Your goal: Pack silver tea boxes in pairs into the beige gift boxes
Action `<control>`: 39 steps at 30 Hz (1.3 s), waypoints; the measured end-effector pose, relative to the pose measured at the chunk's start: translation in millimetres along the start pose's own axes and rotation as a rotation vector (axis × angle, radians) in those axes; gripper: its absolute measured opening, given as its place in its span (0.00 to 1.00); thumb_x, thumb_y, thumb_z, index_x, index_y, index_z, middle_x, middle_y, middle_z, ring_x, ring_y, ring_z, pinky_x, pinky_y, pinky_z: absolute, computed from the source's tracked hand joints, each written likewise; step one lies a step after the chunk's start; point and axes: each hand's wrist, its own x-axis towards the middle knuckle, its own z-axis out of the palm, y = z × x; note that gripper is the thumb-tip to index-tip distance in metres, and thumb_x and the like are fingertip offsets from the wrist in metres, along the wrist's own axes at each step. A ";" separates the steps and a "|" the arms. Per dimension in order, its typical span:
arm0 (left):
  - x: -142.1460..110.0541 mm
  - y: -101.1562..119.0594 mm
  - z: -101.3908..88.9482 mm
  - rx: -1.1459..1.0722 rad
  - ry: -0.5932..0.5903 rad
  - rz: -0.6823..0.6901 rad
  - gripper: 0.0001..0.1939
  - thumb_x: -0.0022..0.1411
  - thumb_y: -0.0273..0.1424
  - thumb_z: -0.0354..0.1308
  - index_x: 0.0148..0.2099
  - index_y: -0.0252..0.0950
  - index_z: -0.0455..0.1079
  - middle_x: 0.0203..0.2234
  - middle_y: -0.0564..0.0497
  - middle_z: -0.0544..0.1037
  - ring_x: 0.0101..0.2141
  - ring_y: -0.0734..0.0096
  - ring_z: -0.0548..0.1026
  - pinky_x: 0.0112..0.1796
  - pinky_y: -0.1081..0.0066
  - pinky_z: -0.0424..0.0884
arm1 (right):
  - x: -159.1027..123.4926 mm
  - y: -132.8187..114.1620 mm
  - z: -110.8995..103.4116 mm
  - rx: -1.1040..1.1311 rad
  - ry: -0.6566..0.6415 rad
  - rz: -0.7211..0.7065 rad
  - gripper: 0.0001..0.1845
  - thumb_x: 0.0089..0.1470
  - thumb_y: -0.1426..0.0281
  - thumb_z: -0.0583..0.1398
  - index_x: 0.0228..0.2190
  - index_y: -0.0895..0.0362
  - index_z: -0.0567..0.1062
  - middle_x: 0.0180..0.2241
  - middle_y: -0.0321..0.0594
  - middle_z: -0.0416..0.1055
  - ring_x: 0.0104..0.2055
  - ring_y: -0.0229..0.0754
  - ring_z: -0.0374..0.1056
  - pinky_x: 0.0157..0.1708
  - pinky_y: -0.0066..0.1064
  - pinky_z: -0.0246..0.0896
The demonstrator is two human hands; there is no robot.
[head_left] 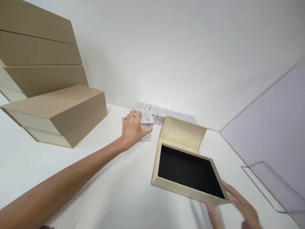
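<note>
My left hand (134,128) is closed round the top small white box (147,117) of a short stack, its thumb on the near side and its fingers over the far side. Printed dark characters mark that box, and more white boxes (147,139) lie under it. My right hand (238,203), slightly blurred and cut by the lower edge, grips the near right corner of an open beige hinged box (186,188). The black inside of this box shows nothing in it. Its lid (182,132) stands folded back on the far side, and the near right end looks raised.
A row of small white boxes (164,114) stands along the white wall behind the stack. Large closed brown boxes (78,117) are piled at the left. A bent metal wire frame (262,187) is at the right, by the side wall.
</note>
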 end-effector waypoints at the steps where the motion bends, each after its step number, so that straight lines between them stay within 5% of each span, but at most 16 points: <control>1: -1.4 -0.5 0.1 0.024 -0.001 0.012 0.19 0.59 0.41 0.62 0.45 0.37 0.62 0.47 0.41 0.72 0.42 0.55 0.74 0.47 0.54 0.67 | -2.8 -1.4 6.1 -0.113 -0.030 -0.072 0.32 0.52 0.60 0.68 0.56 0.50 0.67 0.56 0.49 0.72 0.53 0.55 0.72 0.47 0.47 0.68; 4: -0.7 -1.7 -1.2 0.054 -0.017 0.040 0.15 0.59 0.39 0.61 0.43 0.37 0.64 0.46 0.42 0.74 0.42 0.54 0.74 0.46 0.57 0.66 | -12.0 -1.7 19.0 -0.471 -0.174 -0.242 0.25 0.63 0.56 0.58 0.56 0.55 0.67 0.56 0.52 0.71 0.54 0.56 0.69 0.50 0.50 0.60; 7: 6.9 1.3 1.4 0.093 -0.020 0.041 0.18 0.60 0.46 0.60 0.41 0.36 0.64 0.41 0.42 0.75 0.37 0.56 0.73 0.46 0.56 0.65 | -16.5 -2.6 27.0 -0.601 -0.182 -0.261 0.23 0.67 0.55 0.52 0.54 0.57 0.68 0.56 0.53 0.69 0.56 0.57 0.66 0.55 0.54 0.52; 17: 14.8 13.8 15.7 0.094 -0.030 0.046 0.20 0.58 0.44 0.57 0.44 0.33 0.65 0.41 0.39 0.74 0.33 0.55 0.73 0.44 0.54 0.65 | -16.7 -11.7 40.4 -0.608 -0.084 -0.257 0.20 0.66 0.56 0.53 0.49 0.58 0.70 0.52 0.55 0.69 0.53 0.57 0.65 0.59 0.57 0.51; 25: 11.2 22.2 -15.7 -0.293 0.038 -0.026 0.29 0.56 0.40 0.60 0.55 0.37 0.53 0.46 0.43 0.72 0.39 0.61 0.75 0.37 0.63 0.73 | -20.1 -9.5 44.5 -0.606 -0.044 -0.241 0.20 0.66 0.55 0.52 0.48 0.57 0.70 0.52 0.53 0.70 0.53 0.57 0.66 0.59 0.58 0.52; 27: 10.7 33.6 -28.6 -0.558 -0.003 0.114 0.28 0.57 0.38 0.61 0.56 0.38 0.55 0.49 0.44 0.72 0.46 0.61 0.75 0.44 0.61 0.73 | -20.2 -8.8 44.5 -0.606 -0.037 -0.246 0.19 0.66 0.56 0.52 0.48 0.57 0.70 0.51 0.53 0.71 0.53 0.57 0.66 0.58 0.58 0.52; 30: 7.7 62.3 -44.5 -0.774 -0.250 0.459 0.23 0.54 0.35 0.64 0.51 0.41 0.63 0.50 0.47 0.75 0.48 0.60 0.75 0.50 0.60 0.71 | -20.6 -8.1 45.1 -0.606 -0.015 -0.245 0.19 0.66 0.55 0.53 0.48 0.56 0.70 0.51 0.52 0.72 0.52 0.56 0.67 0.58 0.56 0.53; 35: -0.7 122.6 -49.8 -0.439 -0.572 1.076 0.15 0.49 0.35 0.70 0.38 0.37 0.70 0.37 0.47 0.80 0.34 0.61 0.76 0.44 0.59 0.72 | -19.7 -7.3 47.0 -0.612 0.029 -0.250 0.19 0.64 0.55 0.55 0.48 0.55 0.70 0.50 0.51 0.73 0.51 0.56 0.68 0.57 0.56 0.55; 39: -9.2 154.2 -37.1 -0.137 -0.871 1.146 0.17 0.50 0.43 0.69 0.25 0.39 0.68 0.21 0.52 0.77 0.22 0.65 0.71 0.34 0.58 0.72 | -16.5 -7.4 46.4 -0.633 0.044 -0.301 0.19 0.63 0.56 0.56 0.47 0.58 0.71 0.49 0.54 0.73 0.50 0.58 0.69 0.54 0.56 0.56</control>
